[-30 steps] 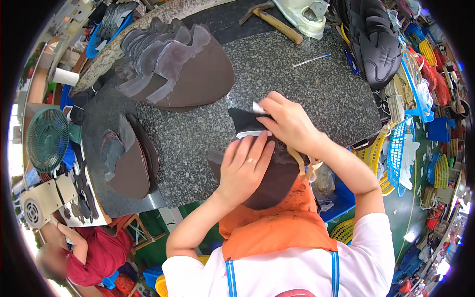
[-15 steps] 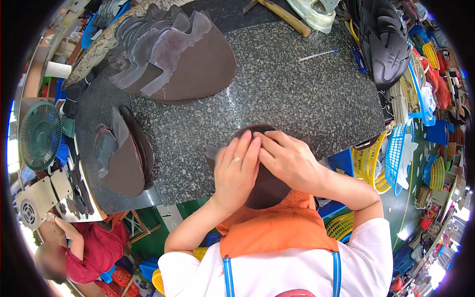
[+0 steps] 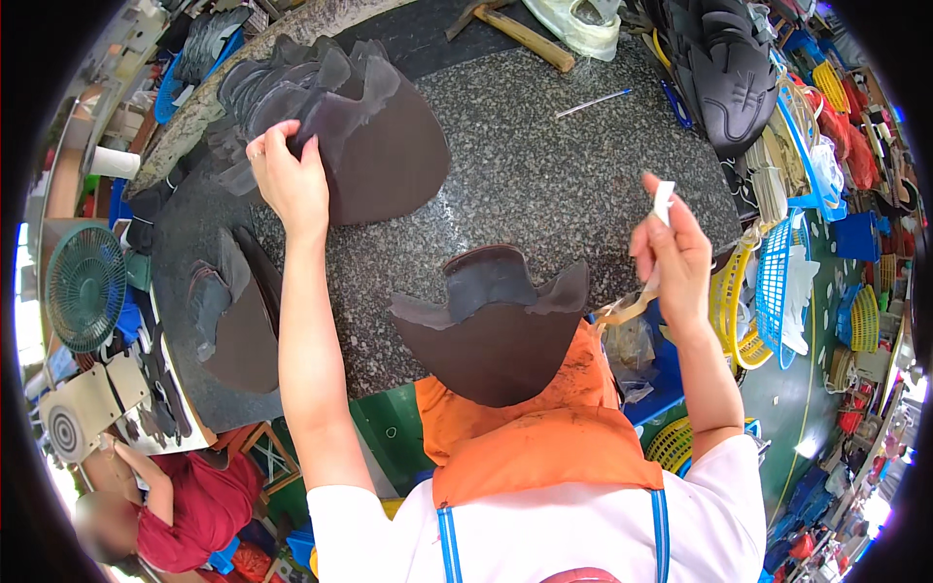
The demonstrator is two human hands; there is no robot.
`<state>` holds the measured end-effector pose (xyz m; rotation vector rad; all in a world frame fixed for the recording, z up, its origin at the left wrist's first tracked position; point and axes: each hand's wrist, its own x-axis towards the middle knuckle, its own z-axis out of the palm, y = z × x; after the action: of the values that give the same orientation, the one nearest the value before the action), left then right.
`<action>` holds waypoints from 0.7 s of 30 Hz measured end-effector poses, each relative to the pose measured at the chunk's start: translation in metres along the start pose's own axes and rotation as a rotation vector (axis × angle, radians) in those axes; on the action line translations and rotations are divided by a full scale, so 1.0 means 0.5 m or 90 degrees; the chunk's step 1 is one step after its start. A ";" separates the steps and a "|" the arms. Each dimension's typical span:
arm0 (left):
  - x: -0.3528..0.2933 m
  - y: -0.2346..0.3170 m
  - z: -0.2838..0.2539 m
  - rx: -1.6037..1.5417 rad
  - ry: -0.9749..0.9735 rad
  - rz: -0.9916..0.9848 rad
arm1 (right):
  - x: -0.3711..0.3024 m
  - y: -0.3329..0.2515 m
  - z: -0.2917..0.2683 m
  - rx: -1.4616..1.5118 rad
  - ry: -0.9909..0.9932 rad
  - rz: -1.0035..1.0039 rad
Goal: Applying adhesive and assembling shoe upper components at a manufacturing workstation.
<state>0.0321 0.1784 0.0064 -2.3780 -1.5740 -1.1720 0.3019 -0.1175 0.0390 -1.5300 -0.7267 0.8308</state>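
On the big stack of brown leather shoe pieces, at the back left of the table, my left hand pinches the edge of the top piece between thumb and fingers. My right hand is raised over the table's right edge, closed on a narrow white strip. The strip's pale tan tail hangs below the palm. Between my arms another brown shoe piece lies at the table's front edge, its dark folded flap facing away from me and its two side wings spread.
A smaller pile of brown pieces sits at the left. A hammer, a pen and stacked black shoe parts lie farther back. Yellow and blue baskets stand at the right. A person in red is at lower left.
Both hands have left the front shoe piece, which now lies uncovered. My left hand has reached to the back-left stack; my right has moved right, with a white strip now showing in it.
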 end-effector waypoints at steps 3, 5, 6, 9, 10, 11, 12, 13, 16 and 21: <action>-0.033 0.012 -0.052 -0.405 0.019 0.016 | -0.005 -0.018 -0.026 -0.049 -0.034 0.043; -0.059 0.109 -0.160 -0.592 0.020 -0.120 | -0.016 -0.016 -0.028 -0.100 -0.006 0.013; -0.074 0.133 -0.214 -0.609 0.053 -0.145 | -0.018 -0.025 -0.019 -0.112 0.003 -0.039; -0.108 0.214 -0.268 -0.449 -0.145 -0.055 | -0.050 -0.060 -0.012 -0.248 -0.044 -0.102; -0.125 0.234 -0.248 -0.442 -0.287 -0.018 | -0.058 -0.060 -0.002 -0.258 -0.090 -0.159; -0.152 0.239 -0.221 -0.464 -0.425 -0.039 | -0.052 -0.069 0.025 -0.352 -0.252 -0.208; -0.182 0.232 -0.192 -0.505 -0.541 -0.141 | -0.044 -0.081 0.057 -0.447 -0.413 -0.259; -0.218 0.208 -0.151 -0.664 -0.570 -0.216 | -0.030 -0.072 0.088 -0.459 -0.480 -0.357; -0.216 0.197 -0.136 -0.739 -0.717 -0.284 | 0.026 -0.042 0.122 -0.541 -0.557 -0.439; -0.184 0.215 -0.178 -0.754 -0.783 -0.260 | 0.051 -0.054 0.133 -0.590 -0.586 -0.319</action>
<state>0.0519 0.0183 0.0498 -4.2922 -1.9531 -0.6716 0.2605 -0.0569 0.0596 -1.5489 -2.3121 0.8264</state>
